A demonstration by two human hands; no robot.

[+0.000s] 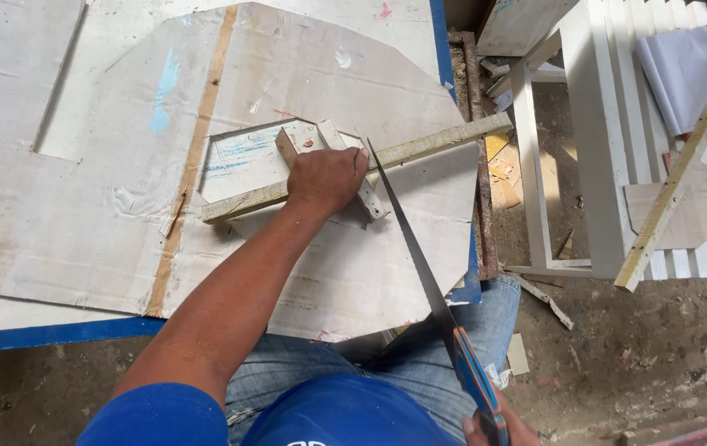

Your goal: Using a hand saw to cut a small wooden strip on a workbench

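One view only, from the head, looking down. Left hand point(326, 180) closed palm-down over a long wooden batten point(419, 147), pinning it flat across a cardboard sheet point(353, 74) on the blue-edged work table point(48, 334). Batten lying aslant, far end reaching past the table edge toward a rusty metal bar point(486, 206). Handsaw point(407, 239) with its blade tip touching the batten just beside the knuckles. Right hand point(502, 429) at the bottom edge, wrapped around the saw's blue and orange handle, partly cut off by the frame. Batten likely stiff, light and rough, prone to skating on the cardboard; best gripped close to the blade, fingers kept clear. Saw blade thin and probably springy. White slatted bench point(601, 165) off to the right.
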